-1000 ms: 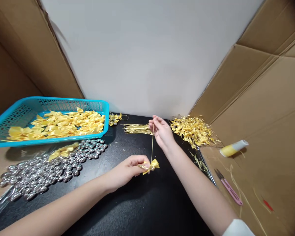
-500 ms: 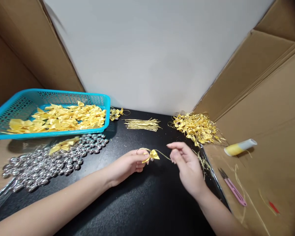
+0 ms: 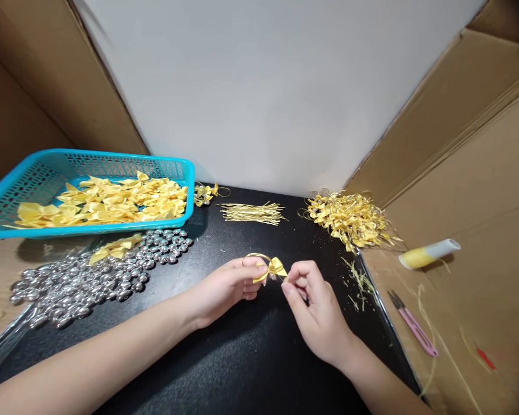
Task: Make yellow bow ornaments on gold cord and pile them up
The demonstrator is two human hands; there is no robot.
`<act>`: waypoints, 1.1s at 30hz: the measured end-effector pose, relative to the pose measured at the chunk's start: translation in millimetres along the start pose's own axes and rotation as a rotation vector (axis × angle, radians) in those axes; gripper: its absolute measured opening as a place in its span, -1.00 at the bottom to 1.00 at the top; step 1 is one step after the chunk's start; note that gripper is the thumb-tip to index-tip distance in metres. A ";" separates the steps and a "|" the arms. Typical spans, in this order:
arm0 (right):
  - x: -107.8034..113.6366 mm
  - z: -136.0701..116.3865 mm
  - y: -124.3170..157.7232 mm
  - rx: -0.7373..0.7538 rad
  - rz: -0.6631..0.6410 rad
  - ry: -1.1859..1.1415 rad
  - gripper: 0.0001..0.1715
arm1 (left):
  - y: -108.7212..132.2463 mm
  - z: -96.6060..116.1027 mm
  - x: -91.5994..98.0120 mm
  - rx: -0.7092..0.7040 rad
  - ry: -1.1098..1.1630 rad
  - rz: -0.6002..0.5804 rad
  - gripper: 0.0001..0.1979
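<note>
My left hand (image 3: 231, 286) pinches a small yellow ribbon bow (image 3: 277, 267) between thumb and fingers, above the black table mat (image 3: 225, 363). A gold cord (image 3: 256, 255) loops over the left fingertips and runs to the bow. A small shiny bead hangs under the knot, partly hidden. Close at the bow's right side is my right hand (image 3: 313, 305), its thumb and forefinger closed in a pinch. They appear to hold the end of the gold cord, mostly covered by the fingers.
A blue basket (image 3: 112, 229) of yellow bows stands left, behind many silver beads (image 3: 82, 288). Cut gold cords (image 3: 253, 213) lie at the back, beside a heap of corded bows (image 3: 350, 219). Pink snips (image 3: 415, 328), a thread spool (image 3: 428, 255) and a red tool (image 3: 485, 358) lie right.
My right hand has moved left, right up to the bow. The cord that stretched between the hands is now drawn into a loop over my left fingers.
</note>
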State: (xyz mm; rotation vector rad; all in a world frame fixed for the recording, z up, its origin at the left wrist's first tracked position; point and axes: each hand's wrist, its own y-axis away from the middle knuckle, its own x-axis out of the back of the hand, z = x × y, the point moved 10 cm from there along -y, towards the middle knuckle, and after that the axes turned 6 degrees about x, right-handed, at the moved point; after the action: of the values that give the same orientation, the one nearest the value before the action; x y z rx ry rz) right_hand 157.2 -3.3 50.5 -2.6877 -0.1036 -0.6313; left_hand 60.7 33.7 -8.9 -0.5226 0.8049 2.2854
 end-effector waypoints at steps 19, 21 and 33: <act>3.5 5.6 -2.9 -0.104 0.000 -0.019 -0.88 | 1.5 5.3 0.5 -0.036 -0.095 0.025 -0.68; 3.3 6.3 -3.1 -0.102 -0.006 -0.019 -0.87 | 1.7 6.3 -0.4 -0.039 -0.094 0.023 -0.68; -0.6 12.4 -2.8 -0.137 -0.008 -0.026 -0.86 | 1.7 7.2 1.0 -0.055 -0.193 0.039 -0.69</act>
State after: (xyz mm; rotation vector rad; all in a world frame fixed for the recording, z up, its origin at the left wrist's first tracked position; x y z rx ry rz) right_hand 161.4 4.0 40.9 -2.8294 -0.0805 -0.6277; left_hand 57.8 37.9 -3.5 -0.3063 0.6636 2.3566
